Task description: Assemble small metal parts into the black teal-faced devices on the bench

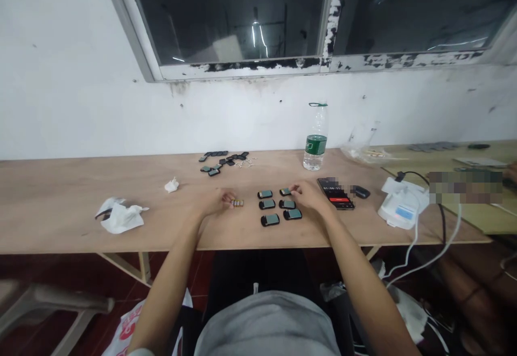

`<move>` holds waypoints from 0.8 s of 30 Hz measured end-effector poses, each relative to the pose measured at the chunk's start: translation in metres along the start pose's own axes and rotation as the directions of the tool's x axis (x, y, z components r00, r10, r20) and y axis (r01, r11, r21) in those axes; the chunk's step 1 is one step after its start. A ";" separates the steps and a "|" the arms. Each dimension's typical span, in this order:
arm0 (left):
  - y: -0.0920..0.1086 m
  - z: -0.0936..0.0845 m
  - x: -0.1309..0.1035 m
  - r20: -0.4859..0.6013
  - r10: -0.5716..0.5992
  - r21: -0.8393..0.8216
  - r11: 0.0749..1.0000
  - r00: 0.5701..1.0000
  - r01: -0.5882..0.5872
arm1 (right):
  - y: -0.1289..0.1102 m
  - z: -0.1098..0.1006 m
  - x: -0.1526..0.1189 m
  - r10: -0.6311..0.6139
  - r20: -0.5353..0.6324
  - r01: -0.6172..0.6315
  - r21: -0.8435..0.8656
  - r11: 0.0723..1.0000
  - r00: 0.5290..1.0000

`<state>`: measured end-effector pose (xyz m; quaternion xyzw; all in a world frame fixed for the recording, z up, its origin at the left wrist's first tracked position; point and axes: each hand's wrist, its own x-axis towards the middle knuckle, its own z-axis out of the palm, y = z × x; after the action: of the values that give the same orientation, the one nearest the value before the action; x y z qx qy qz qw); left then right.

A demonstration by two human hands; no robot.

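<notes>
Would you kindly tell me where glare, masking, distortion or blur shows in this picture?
Head view: reflected lights streak the dark glass window panes; head view: the white window frame slants at left, perhaps from wide-angle distortion; head view: blocky pixels mask part of the black rectangular phone; head view: the bare left hand and bare right hand lack fine detail.

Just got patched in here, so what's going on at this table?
The left hand has its fingers at a short row of small pieces. The right hand touches the farthest unit in the right column; altogether six grey-and-black units lie in two columns of three. More dark pieces lie farther back. A phone lies right of the right hand, and a water bottle stands beyond it.
</notes>
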<state>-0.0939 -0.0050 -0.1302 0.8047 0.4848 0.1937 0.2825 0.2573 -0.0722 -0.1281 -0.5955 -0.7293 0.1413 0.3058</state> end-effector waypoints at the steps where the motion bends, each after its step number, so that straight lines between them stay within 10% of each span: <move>1: 0.000 0.001 0.000 -0.005 0.006 0.009 1.000 1.000 -0.006 | 0.002 0.003 0.002 -0.052 -0.024 0.052 0.008 0.999 0.998; 6: -0.001 -0.001 -0.002 -0.019 0.100 0.040 0.994 0.995 -0.099 | 0.015 0.019 0.008 -0.227 0.062 0.226 0.024 0.974 0.972; 13: 0.005 -0.013 -0.010 -0.074 0.269 0.188 0.949 0.960 -0.252 | 0.020 0.011 0.005 -0.059 0.015 0.060 -0.129 0.990 0.998; 24: 0.005 -0.017 -0.015 -0.001 0.145 0.184 0.973 0.989 -0.143 | 0.026 0.009 0.005 0.038 -0.039 -0.041 -0.094 0.995 0.999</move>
<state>-0.1071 -0.0152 -0.1142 0.8589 0.4431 0.1741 0.1888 0.2715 -0.0593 -0.1480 -0.6262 -0.7174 0.1015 0.2879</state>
